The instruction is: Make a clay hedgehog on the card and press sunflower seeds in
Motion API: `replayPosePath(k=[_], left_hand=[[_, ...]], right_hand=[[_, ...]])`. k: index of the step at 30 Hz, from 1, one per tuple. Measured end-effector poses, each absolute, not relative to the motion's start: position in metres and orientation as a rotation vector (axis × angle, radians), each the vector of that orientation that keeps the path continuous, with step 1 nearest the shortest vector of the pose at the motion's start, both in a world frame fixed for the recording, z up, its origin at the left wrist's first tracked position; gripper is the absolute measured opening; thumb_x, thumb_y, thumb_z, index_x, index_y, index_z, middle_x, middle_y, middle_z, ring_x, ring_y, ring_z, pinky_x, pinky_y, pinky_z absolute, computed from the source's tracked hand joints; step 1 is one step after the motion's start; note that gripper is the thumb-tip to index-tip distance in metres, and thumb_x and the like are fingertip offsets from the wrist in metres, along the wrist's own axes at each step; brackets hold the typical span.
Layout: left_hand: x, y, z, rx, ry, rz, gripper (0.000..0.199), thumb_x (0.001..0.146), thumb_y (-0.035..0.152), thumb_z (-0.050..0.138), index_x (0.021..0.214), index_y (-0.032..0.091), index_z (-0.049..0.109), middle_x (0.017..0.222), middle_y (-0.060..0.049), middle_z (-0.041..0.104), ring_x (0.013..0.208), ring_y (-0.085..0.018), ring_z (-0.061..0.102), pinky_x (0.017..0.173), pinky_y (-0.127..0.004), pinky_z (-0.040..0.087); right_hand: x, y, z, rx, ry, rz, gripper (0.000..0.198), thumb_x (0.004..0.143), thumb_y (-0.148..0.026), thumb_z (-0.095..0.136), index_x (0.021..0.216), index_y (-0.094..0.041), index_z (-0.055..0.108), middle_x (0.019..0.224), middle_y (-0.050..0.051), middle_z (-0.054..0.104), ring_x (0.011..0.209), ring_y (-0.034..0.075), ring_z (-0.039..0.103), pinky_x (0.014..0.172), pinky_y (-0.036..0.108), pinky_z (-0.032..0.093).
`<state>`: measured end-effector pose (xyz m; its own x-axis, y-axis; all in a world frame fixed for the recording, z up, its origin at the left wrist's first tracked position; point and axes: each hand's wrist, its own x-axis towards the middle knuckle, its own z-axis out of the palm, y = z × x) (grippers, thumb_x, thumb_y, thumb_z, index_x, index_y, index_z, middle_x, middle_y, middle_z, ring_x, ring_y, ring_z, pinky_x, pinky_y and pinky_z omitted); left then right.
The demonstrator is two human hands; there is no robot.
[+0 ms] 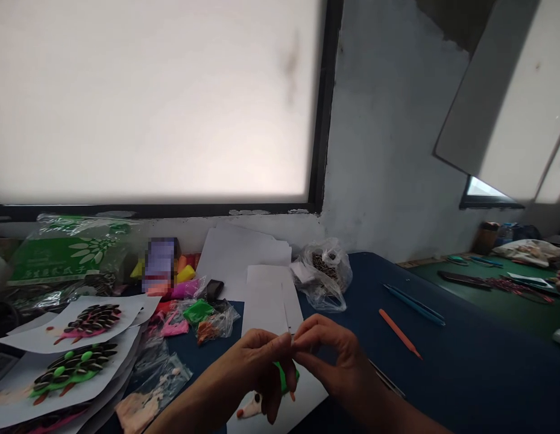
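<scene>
My left hand (257,367) and my right hand (329,352) meet above the blue table, thumbs and fingertips pinched together. Whatever they pinch is too small or too hidden to name. Beneath them lies a white sheet of paper (302,404) with a clay animal on it, partly covered by my left hand. Its pale clay head (249,407) has a dark spot and a reddish-brown nose tip. Part of its green clay body (280,378) shows behind my left fingers.
On the left lie sheets bearing a pink seed-covered hedgehog (92,320) and a green one (74,371). Bagged coloured clay (198,310) sits nearby. Behind stands a plastic bag of seeds (325,271). To the right are an orange pointed tool (399,333) and blue tweezers (415,304).
</scene>
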<state>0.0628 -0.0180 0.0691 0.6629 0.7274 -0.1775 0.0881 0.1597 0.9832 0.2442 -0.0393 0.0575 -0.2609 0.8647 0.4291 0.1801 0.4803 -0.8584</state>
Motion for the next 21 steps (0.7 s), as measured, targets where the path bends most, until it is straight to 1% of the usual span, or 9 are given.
replayPosePath(k=[2, 3, 4, 5, 7, 9, 12, 15, 21], left_hand=[[0.058, -0.011, 0.068, 1.363, 0.834, 0.546, 0.068, 0.07, 0.081, 0.056, 0.079, 0.014, 0.066, 0.063, -0.001, 0.061, 0.039, -0.009, 0.05, 0.041, -0.022, 0.031], [0.054, -0.006, 0.067, 1.393, 0.898, 0.565, 0.069, 0.069, 0.08, 0.055, 0.089, 0.015, 0.066, 0.069, -0.001, 0.063, 0.04, -0.009, 0.051, 0.042, -0.023, 0.035], [0.048, 0.001, 0.065, 1.478, 0.985, 0.601, 0.069, 0.07, 0.077, 0.054, 0.095, 0.014, 0.065, 0.07, -0.001, 0.063, 0.04, -0.01, 0.05, 0.043, -0.024, 0.037], [0.041, 0.008, 0.062, 1.602, 1.088, 0.623, 0.066, 0.073, 0.072, 0.052, 0.097, 0.013, 0.065, 0.071, -0.002, 0.064, 0.042, -0.011, 0.051, 0.043, -0.024, 0.036], [0.026, 0.02, 0.055, 1.847, 1.252, 0.639, 0.054, 0.08, 0.057, 0.046, 0.102, 0.012, 0.066, 0.077, -0.004, 0.066, 0.054, -0.015, 0.057, 0.051, -0.026, 0.043], [0.013, 0.029, 0.047, 1.901, 1.293, 0.593, 0.04, 0.077, 0.044, 0.051, 0.095, 0.013, 0.069, 0.079, -0.006, 0.067, 0.066, -0.019, 0.062, 0.059, -0.028, 0.046], [0.003, 0.034, 0.038, 1.958, 1.293, 0.497, 0.025, 0.068, 0.029, 0.058, 0.084, 0.015, 0.072, 0.077, -0.004, 0.068, 0.07, -0.02, 0.062, 0.059, -0.027, 0.045], [0.003, 0.034, 0.033, 1.999, 1.273, 0.428, 0.023, 0.063, 0.02, 0.058, 0.081, 0.017, 0.072, 0.072, -0.001, 0.066, 0.069, -0.019, 0.06, 0.056, -0.025, 0.042], [0.007, 0.036, 0.034, 2.036, 1.277, 0.359, 0.024, 0.063, 0.015, 0.057, 0.084, 0.017, 0.069, 0.071, 0.001, 0.063, 0.068, -0.018, 0.059, 0.054, -0.023, 0.039]], right_hand=[[0.248, -0.039, 0.057, -0.914, -1.777, 0.768, 0.009, 0.088, -0.025, 0.07, 0.079, -0.023, 0.073, 0.088, 0.003, 0.062, 0.08, 0.018, 0.061, 0.073, 0.03, 0.048], [0.249, -0.039, 0.057, -0.927, -1.806, 0.714, 0.009, 0.087, -0.024, 0.07, 0.078, -0.022, 0.072, 0.087, 0.003, 0.061, 0.079, 0.018, 0.06, 0.072, 0.03, 0.048], [0.25, -0.039, 0.055, -0.939, -1.843, 0.66, 0.009, 0.087, -0.022, 0.07, 0.078, -0.022, 0.071, 0.086, 0.003, 0.06, 0.078, 0.018, 0.059, 0.071, 0.03, 0.047], [0.251, -0.039, 0.053, -0.949, -1.888, 0.605, 0.009, 0.087, -0.021, 0.069, 0.078, -0.022, 0.071, 0.085, 0.003, 0.059, 0.077, 0.018, 0.059, 0.069, 0.03, 0.047], [0.25, -0.04, 0.048, -0.963, -1.997, 0.503, 0.01, 0.088, -0.021, 0.068, 0.078, -0.021, 0.071, 0.081, 0.003, 0.057, 0.074, 0.018, 0.057, 0.065, 0.029, 0.045], [0.247, -0.043, 0.04, -0.961, -2.102, 0.405, 0.012, 0.089, -0.018, 0.064, 0.079, -0.019, 0.07, 0.078, 0.003, 0.057, 0.07, 0.017, 0.056, 0.062, 0.028, 0.042], [0.241, -0.046, 0.029, -0.93, -2.198, 0.282, 0.014, 0.088, -0.01, 0.06, 0.079, -0.018, 0.068, 0.076, 0.003, 0.058, 0.068, 0.016, 0.055, 0.059, 0.025, 0.039], [0.235, -0.048, 0.021, -0.906, -2.24, 0.211, 0.015, 0.086, -0.006, 0.058, 0.078, -0.017, 0.066, 0.076, 0.002, 0.059, 0.067, 0.014, 0.055, 0.059, 0.024, 0.038], [0.226, -0.049, 0.014, -0.832, -2.278, 0.048, 0.019, 0.09, -0.008, 0.054, 0.076, -0.017, 0.064, 0.073, 0.002, 0.059, 0.064, 0.014, 0.054, 0.058, 0.024, 0.036]])
